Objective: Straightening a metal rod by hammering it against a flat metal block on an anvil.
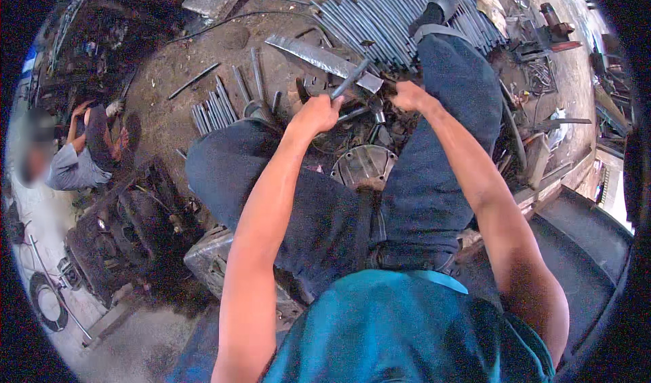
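My left hand (317, 116) is closed around a short grey metal rod (350, 79), which slants up and to the right out of the fist. The rod crosses over a long flat metal bar (308, 54) lying on the ground between my legs. My right hand (409, 97) is closed by the bar's right end, its fingers round something dark that I cannot make out. Just below, between the two hands, is a metal piece (378, 111) with a rounded end. Nearer my body sits a round metal plate with holes (365, 166).
Many long metal rods (359, 27) are piled ahead, beside my right foot (444, 4). Shorter rods (213, 108) lie left of my left knee. Another person (78, 159) sits at the far left. Metal scraps and tools (539, 74) clutter the right side.
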`<state>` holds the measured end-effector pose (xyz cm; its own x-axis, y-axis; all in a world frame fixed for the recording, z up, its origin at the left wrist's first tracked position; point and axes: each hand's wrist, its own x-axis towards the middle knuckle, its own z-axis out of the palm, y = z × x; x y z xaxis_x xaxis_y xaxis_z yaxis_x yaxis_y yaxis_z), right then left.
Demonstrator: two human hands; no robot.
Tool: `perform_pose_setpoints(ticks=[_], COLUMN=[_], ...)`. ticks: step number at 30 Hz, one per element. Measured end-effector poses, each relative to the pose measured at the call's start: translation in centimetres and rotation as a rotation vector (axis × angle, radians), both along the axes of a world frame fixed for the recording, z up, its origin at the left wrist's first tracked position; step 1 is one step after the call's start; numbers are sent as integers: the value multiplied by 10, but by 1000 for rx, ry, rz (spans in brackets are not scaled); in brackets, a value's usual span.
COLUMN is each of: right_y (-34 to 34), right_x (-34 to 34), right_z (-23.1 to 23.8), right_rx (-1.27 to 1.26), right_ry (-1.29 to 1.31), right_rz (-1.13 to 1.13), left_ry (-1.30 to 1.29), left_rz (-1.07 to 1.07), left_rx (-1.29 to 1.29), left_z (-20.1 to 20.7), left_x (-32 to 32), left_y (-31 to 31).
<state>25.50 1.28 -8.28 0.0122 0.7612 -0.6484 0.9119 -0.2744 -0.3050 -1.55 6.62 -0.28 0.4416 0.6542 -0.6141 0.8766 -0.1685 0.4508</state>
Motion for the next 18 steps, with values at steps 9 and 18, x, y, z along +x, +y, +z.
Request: perform_pose_setpoints(ticks=[9,18], right_y=[0,-24], right_x=[14,-33], right_z=[-72,-151], right_rx=[-264,-418], right_ry=[-34,315], right_rz=[289,-92], left_ry=[59,82], left_rz=[34,110], left_rx=[-63,-146], left_z=[17,22], left_x=[9,16], left_y=[13,24])
